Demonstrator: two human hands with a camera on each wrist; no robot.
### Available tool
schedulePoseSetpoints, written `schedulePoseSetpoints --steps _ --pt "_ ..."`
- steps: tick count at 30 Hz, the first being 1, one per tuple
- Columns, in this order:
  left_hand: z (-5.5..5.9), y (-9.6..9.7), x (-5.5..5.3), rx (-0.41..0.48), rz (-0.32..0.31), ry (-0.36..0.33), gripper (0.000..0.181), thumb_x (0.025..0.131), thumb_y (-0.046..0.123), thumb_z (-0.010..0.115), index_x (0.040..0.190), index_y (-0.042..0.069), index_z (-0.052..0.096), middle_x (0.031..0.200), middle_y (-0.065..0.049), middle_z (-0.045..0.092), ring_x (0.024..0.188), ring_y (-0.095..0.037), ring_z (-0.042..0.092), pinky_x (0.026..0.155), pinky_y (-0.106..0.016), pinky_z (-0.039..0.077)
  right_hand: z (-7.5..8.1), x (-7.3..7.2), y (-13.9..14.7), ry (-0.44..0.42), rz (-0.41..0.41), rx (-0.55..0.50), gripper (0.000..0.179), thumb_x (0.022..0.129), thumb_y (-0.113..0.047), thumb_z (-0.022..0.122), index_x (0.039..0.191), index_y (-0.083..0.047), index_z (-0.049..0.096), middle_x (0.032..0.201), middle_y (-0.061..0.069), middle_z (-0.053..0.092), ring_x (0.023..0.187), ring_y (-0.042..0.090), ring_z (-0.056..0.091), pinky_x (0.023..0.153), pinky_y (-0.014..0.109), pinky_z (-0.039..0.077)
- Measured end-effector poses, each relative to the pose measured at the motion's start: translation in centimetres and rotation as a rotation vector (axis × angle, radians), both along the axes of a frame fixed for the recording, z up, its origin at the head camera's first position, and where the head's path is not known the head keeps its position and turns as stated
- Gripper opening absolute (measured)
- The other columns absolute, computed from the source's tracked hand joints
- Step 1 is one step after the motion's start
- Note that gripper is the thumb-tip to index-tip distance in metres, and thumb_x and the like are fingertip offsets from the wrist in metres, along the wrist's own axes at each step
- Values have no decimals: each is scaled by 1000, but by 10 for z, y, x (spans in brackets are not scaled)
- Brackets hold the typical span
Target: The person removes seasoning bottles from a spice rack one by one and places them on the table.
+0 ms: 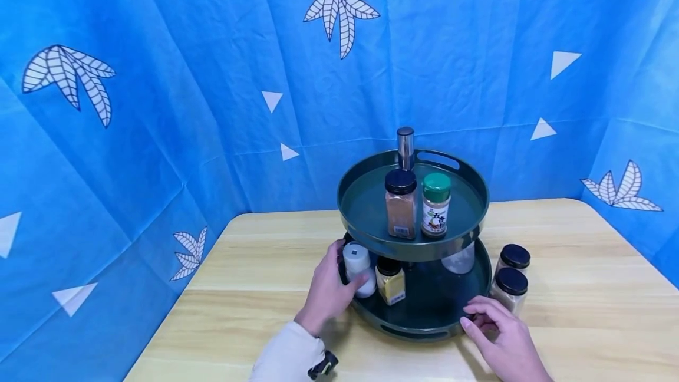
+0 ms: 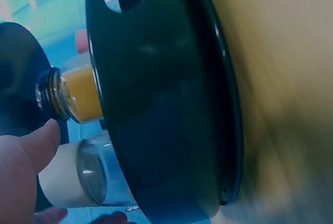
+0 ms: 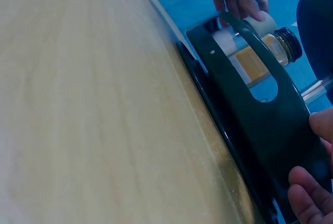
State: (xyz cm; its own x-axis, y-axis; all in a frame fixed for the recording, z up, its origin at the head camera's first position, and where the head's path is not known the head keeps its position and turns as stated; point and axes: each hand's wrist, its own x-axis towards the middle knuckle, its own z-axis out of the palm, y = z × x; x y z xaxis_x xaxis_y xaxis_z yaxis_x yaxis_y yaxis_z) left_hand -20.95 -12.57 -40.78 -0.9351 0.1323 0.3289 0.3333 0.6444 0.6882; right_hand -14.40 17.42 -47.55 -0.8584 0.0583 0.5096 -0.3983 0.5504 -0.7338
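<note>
A dark green two-tier turntable rack [image 1: 461, 193] stands on the table. On the left of its lower tier [image 1: 414, 330], my left hand [image 1: 326, 290] holds a white-capped glass jar [image 1: 355, 257], thumb in front. Beside that jar is a black-capped jar of yellow powder [image 2: 83, 93], apart from the hand. My right hand [image 1: 504, 332] pinches the lower tier's rim at the front right. In the right wrist view its fingertips [image 3: 304, 195] lie against the tier's outer wall.
The upper tier carries a black-capped jar of brown powder [image 1: 401, 208] and a green-capped spice bottle [image 1: 436, 208]. A clear container [image 1: 460, 261] sits at the lower tier's back right. Two black-capped jars [image 1: 510, 285] stand right of the rack, close to my right hand.
</note>
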Motion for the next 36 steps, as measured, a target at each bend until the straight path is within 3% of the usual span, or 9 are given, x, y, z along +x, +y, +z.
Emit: schedulePoseSetpoints --steps 4,10,17,25,36 --pt "2 5 -9 -16 -18 5 71 86 26 76 142 6 37 132 -14 55 117 -27 55 98 -47 46 1 1 1 -11 10 3 19 78 3 77 88 -10 69 104 9 64 71 2 57 63 12 48" --pt "-5 11 -14 -14 -6 36 67 83 19 78 137 8 40 124 -14 60 108 -26 60 92 -45 50 5 0 3 -59 8 36 17 80 -1 77 89 -13 69 106 8 64 72 2 57 63 17 51" --pt "-4 15 -16 15 34 8 64 82 18 79 133 10 41 121 -14 62 105 -27 62 89 -46 51 7 0 4 -82 3 47 16 81 -1 77 90 -13 69 107 8 64 73 2 56 64 18 52" --pt "0 13 -17 62 22 8 61 76 12 83 124 10 48 118 -15 65 104 -27 63 88 -47 52 5 1 4 -68 4 38 17 80 0 77 90 -12 69 107 8 64 74 2 57 64 17 51" --pt "0 12 -21 26 64 50 61 71 18 87 120 11 52 116 -14 67 103 -27 65 88 -46 53 7 1 5 -108 3 50 15 82 -3 76 92 -12 69 109 8 64 74 2 56 65 20 53"
